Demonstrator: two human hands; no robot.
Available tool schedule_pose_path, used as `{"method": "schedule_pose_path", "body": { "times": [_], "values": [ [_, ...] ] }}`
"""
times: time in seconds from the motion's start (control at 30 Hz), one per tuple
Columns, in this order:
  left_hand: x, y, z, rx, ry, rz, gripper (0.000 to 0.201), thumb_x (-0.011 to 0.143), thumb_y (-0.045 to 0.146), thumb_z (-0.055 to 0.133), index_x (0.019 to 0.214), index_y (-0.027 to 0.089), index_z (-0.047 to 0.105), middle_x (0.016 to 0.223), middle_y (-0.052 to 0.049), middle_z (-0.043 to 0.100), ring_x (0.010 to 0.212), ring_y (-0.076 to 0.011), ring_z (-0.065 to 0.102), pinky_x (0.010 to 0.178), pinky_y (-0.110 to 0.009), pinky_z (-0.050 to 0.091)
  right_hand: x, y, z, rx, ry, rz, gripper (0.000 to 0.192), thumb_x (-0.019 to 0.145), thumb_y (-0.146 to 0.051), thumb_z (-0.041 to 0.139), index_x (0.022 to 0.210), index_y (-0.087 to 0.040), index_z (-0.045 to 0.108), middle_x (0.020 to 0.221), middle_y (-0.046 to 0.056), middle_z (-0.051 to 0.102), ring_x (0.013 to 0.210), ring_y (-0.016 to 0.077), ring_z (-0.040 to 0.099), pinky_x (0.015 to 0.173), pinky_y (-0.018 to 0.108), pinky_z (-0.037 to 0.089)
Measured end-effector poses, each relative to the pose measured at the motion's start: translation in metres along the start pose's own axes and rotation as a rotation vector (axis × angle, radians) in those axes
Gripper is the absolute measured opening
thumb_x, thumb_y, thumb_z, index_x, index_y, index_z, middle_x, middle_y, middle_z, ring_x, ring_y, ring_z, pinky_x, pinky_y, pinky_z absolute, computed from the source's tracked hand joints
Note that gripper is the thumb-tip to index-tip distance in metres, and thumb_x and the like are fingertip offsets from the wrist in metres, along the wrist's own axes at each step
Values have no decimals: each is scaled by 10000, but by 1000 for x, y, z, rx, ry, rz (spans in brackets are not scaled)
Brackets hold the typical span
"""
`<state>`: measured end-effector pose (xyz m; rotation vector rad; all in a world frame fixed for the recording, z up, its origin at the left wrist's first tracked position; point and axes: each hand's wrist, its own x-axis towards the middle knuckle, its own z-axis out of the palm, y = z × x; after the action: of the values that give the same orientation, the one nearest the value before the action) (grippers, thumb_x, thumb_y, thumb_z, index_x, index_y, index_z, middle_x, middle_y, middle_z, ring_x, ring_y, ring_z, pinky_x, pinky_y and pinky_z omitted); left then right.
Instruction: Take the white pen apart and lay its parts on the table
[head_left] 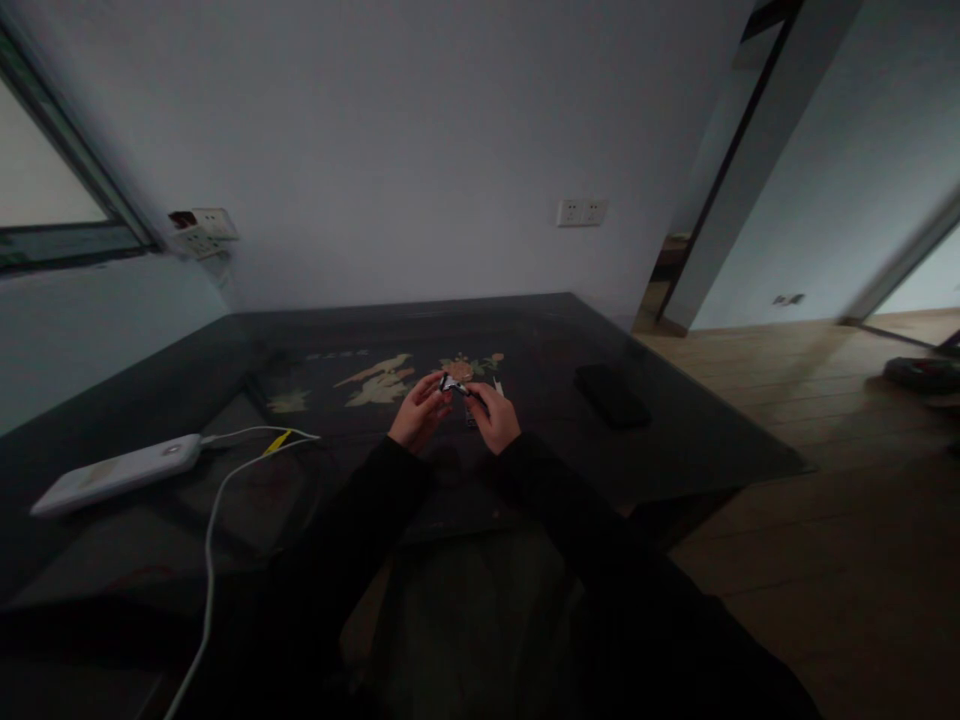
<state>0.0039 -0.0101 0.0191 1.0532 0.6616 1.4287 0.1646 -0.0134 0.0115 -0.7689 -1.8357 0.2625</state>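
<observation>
Between my two hands, above the dark table (525, 330), is a small silver-and-black razor (453, 384). Its silver head points to the left and its dark handle runs to the right. My left hand (417, 412) holds the head end, fingers curled about it. My right hand (496, 420) pinches the handle, partly covering it. Under the right hand, a small dark item with pale marks (471, 416) shows only in part. A slim white piece (498, 386) sticks up just beyond the right fingers; its kind is unclear.
A white power bank (120, 474) with a white cable (211, 540) lies at the left. A flat black object (612, 396) lies to the right. Bird and flower pictures (379, 382) decorate the tabletop. Behind stands a wall with sockets (582, 212); wooden floor (787, 560) is at the right.
</observation>
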Motion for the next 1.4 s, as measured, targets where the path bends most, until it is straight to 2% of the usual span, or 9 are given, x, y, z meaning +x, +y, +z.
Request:
{"method": "schedule_pose_path", "body": {
  "times": [0.13, 0.3, 0.83, 1.07, 1.4],
  "values": [
    [-1, 4, 2, 34, -2, 39, 522, 526, 301, 847, 1002, 221, 648, 978, -26, 647, 798, -119, 595, 702, -222, 478, 0, 1, 0, 5, -5, -13, 240, 929, -282, 412, 1049, -187, 596, 1014, 108, 676, 952, 217, 633, 849, 331, 480],
    [-3, 7, 2, 88, 2, 76, 470, 566, 247, 809, 1008, 215, 652, 988, -36, 652, 833, -136, 600, 714, -222, 473, 0, 2, 1, 12, -10, -21, 232, 927, -269, 421, 1064, -204, 597, 1028, 97, 679, 974, 215, 633, 862, 335, 478],
    [-4, 6, 1, 152, 17, 93, 481, 566, 273, 803, 1021, 205, 663, 994, -59, 665, 846, -160, 616, 707, -240, 490, -2, 7, 3, 13, 6, -70, 232, 924, -264, 447, 1068, -213, 621, 1045, 86, 693, 1006, 206, 639, 897, 344, 481],
    [-2, 4, -2, 217, 27, 129, 483, 560, 261, 798, 1024, 196, 682, 1025, -71, 684, 957, -215, 625, 773, -287, 492, -4, 9, 5, 3, 11, -97, 259, 927, -266, 448, 1093, -205, 638, 1049, 93, 694, 1005, 205, 641, 904, 344, 486],
    [6, -5, -17, 363, 14, 189, 566, 547, 360, 820, 1066, 171, 697, 1107, -107, 696, 1043, -260, 621, 936, -386, 459, -5, 17, 6, -10, 10, -116, 262, 918, -249, 474, 1103, -192, 650, 1053, 102, 703, 1004, 211, 649, 894, 349, 503]
  ]
}}
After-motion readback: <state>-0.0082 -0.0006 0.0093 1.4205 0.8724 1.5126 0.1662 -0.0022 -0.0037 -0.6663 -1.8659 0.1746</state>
